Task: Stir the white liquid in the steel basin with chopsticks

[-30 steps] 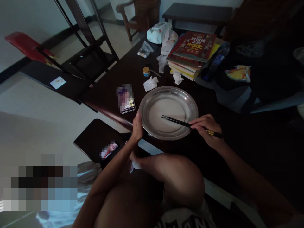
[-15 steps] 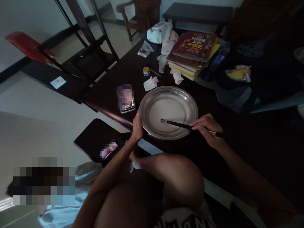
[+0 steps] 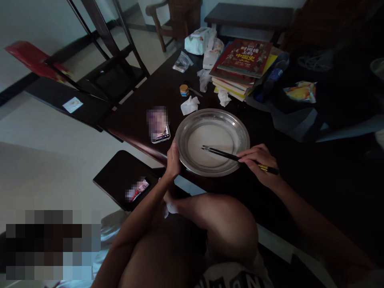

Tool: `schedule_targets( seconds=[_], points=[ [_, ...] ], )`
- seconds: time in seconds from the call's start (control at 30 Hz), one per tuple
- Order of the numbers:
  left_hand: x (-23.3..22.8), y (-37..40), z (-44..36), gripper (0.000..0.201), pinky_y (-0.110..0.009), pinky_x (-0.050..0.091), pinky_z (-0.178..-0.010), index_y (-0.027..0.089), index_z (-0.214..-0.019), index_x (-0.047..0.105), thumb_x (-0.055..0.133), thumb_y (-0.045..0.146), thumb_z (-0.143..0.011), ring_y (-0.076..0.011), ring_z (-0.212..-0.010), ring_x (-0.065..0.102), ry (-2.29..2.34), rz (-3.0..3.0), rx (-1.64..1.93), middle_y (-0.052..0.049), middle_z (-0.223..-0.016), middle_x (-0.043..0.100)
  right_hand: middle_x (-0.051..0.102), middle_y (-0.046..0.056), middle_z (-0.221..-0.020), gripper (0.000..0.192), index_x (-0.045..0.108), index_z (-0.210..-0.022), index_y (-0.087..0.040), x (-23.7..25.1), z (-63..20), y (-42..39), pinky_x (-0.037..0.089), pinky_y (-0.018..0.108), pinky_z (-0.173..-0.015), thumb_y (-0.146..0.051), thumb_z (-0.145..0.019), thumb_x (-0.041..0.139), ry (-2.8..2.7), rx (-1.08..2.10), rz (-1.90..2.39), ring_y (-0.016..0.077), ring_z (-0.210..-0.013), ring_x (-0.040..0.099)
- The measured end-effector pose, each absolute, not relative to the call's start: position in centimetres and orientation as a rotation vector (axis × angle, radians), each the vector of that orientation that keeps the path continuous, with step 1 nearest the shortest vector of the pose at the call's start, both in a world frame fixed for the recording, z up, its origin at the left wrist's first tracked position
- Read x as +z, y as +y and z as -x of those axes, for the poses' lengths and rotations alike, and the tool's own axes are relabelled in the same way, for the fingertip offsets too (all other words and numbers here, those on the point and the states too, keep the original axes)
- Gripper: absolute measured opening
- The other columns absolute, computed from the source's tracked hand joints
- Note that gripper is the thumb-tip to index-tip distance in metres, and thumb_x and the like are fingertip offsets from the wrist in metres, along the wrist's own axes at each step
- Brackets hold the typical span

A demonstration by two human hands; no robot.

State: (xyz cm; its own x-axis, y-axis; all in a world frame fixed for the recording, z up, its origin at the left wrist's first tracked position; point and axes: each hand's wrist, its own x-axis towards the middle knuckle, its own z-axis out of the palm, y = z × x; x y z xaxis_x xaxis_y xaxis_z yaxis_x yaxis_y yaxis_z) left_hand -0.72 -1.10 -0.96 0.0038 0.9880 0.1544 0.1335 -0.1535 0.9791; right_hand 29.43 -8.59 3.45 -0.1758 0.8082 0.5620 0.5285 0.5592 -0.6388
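A round metal basin (image 3: 182,154) with a whitish content stands at the near edge of the dark table. My left hand (image 3: 173,160) grips its left rim, the thumb along the side and the other fingers mostly hidden beneath. In my right hand (image 3: 259,164) is a pair of black chopsticks (image 3: 222,153) with gold bands, held over the right rim. Their tips are slightly apart, at the middle of the basin; whether they touch the contents I cannot tell.
Left of the basin lies a phone (image 3: 160,128). Behind it are crumpled tissues (image 3: 190,105), a small gold-lidded jar (image 3: 184,90) and a book stack (image 3: 243,60). A snack packet (image 3: 301,92) lies at right. Another person (image 3: 111,232) is at lower left, near a chair with a second phone (image 3: 138,189).
My right hand has shifted slightly left, and the chopstick tips have moved up and a little left, spreading slightly apart. The left hand stays on the rim. The person at lower left has moved lower.
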Motion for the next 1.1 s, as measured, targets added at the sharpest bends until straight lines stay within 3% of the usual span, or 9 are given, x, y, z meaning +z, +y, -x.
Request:
schedule_targets(
  seconds=[0.1,0.3,0.47,0.63,0.8,0.97,1.1],
  points=[
    [-0.89,-1.11,0.70,0.081,-0.045,0.038,-0.123,0.019,-0.140,0.062,0.034,0.080,-0.095,-0.0300,-0.141,0.055,1.237,-1.443,1.263,-0.012,-0.139,0.068,0.082,-0.001,-0.088,0.027,0.074,-0.086,-0.030,3.56,-29.47,-8.61,0.050,0.043,-0.080,-0.028,-0.101,0.052,-1.817,0.368,1.097,0.0192,-0.080,0.072],
    [-0.77,-1.10,0.64,0.081,-0.045,0.039,-0.122,0.019,-0.140,0.063,0.033,0.080,-0.095,-0.0302,-0.140,0.055,1.233,-1.445,1.267,-0.012,-0.138,0.069,0.082,-0.002,-0.094,0.016,0.073,-0.089,-0.030,3.68,-29.41,-8.54,0.050,0.042,-0.078,-0.026,-0.098,0.060,-1.859,0.352,1.084,0.0185,-0.082,0.073],
    [-0.91,-1.03,0.64,0.081,-0.045,0.039,-0.122,0.019,-0.137,0.065,0.034,0.081,-0.094,-0.0301,-0.140,0.055,1.236,-1.448,1.273,-0.012,-0.136,0.070,0.081,-0.002,-0.085,0.028,0.073,-0.084,-0.030,3.75,-29.52,-8.54,0.050,0.043,-0.078,-0.027,-0.101,0.052,-1.788,0.341,1.098,0.0194,-0.078,0.072],
    [-0.83,-1.06,0.68,0.081,-0.045,0.038,-0.123,0.019,-0.138,0.064,0.034,0.080,-0.095,-0.0303,-0.140,0.055,1.230,-1.437,1.265,-0.012,-0.136,0.070,0.082,-0.001,-0.092,0.018,0.074,-0.088,-0.030,3.72,-29.46,-8.54,0.050,0.044,-0.080,-0.029,-0.099,0.059,-1.834,0.333,1.119,0.0197,-0.081,0.072],
    [-0.68,-1.05,0.66,0.083,-0.044,0.041,-0.121,0.018,-0.138,0.064,0.035,0.082,-0.093,-0.0312,-0.140,0.055,1.254,-1.481,1.266,-0.012,-0.136,0.070,0.080,-0.001,-0.082,0.029,0.073,-0.084,-0.031,3.76,-29.69,-8.58,0.050,0.044,-0.077,-0.028,-0.103,0.051,-1.744,0.344,1.089,0.0201,-0.078,0.071],
    [-0.73,-1.10,0.64,0.081,-0.046,0.039,-0.123,0.018,-0.139,0.063,0.033,0.079,-0.096,-0.0314,-0.140,0.055,1.237,-1.460,1.267,-0.013,-0.136,0.070,0.082,-0.002,-0.092,0.019,0.075,-0.088,-0.031,3.54,-29.51,-8.54,0.051,0.044,-0.080,-0.029,-0.099,0.059,-1.817,0.372,1.095,0.0196,-0.082,0.072],
    [-0.89,-1.05,0.74,0.082,-0.046,0.040,-0.122,0.017,-0.141,0.061,0.035,0.079,-0.095,-0.0317,-0.142,0.053,1.243,-1.458,1.269,-0.013,-0.140,0.068,0.080,-0.001,-0.085,0.027,0.074,-0.086,-0.031,3.53,-29.72,-8.57,0.050,0.044,-0.078,-0.027,-0.101,0.053,-1.717,0.346,1.121,0.0211,-0.081,0.071]
  ],
)
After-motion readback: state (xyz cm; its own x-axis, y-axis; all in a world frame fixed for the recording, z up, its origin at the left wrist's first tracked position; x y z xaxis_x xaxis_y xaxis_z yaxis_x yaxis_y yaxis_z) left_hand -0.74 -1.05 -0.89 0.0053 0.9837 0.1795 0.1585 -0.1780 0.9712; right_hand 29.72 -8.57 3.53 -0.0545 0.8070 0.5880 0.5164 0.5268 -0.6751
